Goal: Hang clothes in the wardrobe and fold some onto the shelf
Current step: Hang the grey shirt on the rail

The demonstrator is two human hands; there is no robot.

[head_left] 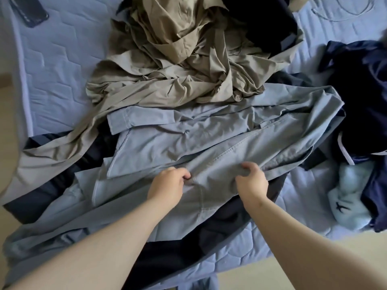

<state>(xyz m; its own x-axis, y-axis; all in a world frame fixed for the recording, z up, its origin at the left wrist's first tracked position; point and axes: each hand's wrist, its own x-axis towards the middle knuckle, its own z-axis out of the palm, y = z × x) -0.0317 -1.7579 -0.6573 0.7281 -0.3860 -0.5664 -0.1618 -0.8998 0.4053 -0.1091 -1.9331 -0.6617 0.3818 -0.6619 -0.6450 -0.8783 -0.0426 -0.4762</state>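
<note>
A person's two bare hands grasp a pale blue-grey garment (188, 139) spread across the near half of a quilted blue bed (56, 59). The left hand (167, 185) has its fingers curled, pinching the cloth beside a seam; the right hand (252, 181), close by, has a bunched fold gathered in curled fingers. The garment lies on a dark navy piece (219, 231) that reaches the bed's near edge. Behind it, toward the far edge, sits a crumpled khaki heap (173, 65). More navy clothing (360, 97) lies along the right edge, with a light blue item (347, 197) bearing a dark emblem beside it. A dark phone (31, 13) rests at the far left corner.
</note>
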